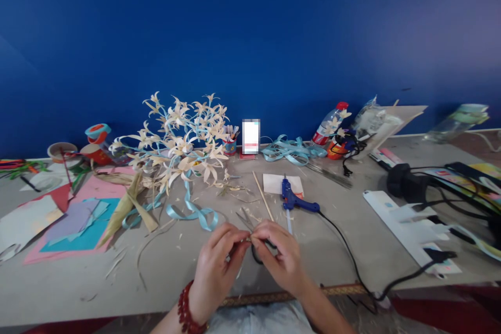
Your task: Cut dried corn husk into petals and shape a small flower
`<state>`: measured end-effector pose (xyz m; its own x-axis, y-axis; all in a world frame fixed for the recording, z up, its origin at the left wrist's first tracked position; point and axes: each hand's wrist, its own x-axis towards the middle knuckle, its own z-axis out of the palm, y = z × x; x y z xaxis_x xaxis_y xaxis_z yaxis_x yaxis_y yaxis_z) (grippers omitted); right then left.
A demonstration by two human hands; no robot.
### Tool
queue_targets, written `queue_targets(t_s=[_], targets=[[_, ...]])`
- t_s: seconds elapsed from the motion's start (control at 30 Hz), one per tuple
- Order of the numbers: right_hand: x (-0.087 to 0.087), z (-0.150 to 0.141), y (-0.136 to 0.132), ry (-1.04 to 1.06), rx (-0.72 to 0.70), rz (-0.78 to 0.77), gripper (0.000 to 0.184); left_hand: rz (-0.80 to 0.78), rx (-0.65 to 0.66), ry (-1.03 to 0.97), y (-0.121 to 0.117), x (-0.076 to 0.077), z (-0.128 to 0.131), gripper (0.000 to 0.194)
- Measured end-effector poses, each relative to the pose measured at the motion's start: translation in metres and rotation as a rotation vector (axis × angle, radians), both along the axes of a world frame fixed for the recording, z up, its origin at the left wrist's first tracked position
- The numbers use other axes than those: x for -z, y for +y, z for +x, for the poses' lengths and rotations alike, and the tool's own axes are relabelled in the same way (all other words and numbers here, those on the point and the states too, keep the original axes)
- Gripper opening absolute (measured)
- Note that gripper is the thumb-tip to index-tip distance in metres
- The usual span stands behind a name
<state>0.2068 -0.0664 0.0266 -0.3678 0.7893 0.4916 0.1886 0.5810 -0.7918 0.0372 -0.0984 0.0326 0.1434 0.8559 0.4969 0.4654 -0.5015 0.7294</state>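
Note:
Close to the table's front edge, my left hand (221, 253) and my right hand (278, 253) meet fingertip to fingertip. Both are closed in a pinch on something small and pale between them, mostly hidden by the fingers. A red bead bracelet (187, 308) circles my left wrist. Scissors (246, 218) lie just beyond and partly under my hands, blades pointing away. Beyond my right hand rest a thin wooden stick (263, 195) and a blue glue gun (291, 198) with its nozzle over a white card (270, 182). Plant scraps are scattered around.
Left of centre stands a bunch of pale handmade flowers (180, 141) with loose blue ribbon (191, 214). Coloured paper (97, 229) and dried husks (125, 209) lie left. At right are a power strip (407, 229), cables and a tilted bottle (329, 122). A phone (251, 135) leans at the wall.

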Motion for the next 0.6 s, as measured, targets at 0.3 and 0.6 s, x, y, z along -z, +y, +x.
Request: queue_targets(t_s=[0.3, 0.6], targets=[[0.0002, 0.0035, 0.0007, -0.007, 0.052, 0.026, 0.011, 0.005, -0.032, -0.015, -0.0015, 0.0026, -0.0010, 0.015], [0.0035, 0.0055, 0.0003, -0.018, 0.037, 0.035, 0.012, -0.078, -0.060, -0.017, -0.0008, -0.0008, 0.0005, 0.009]])
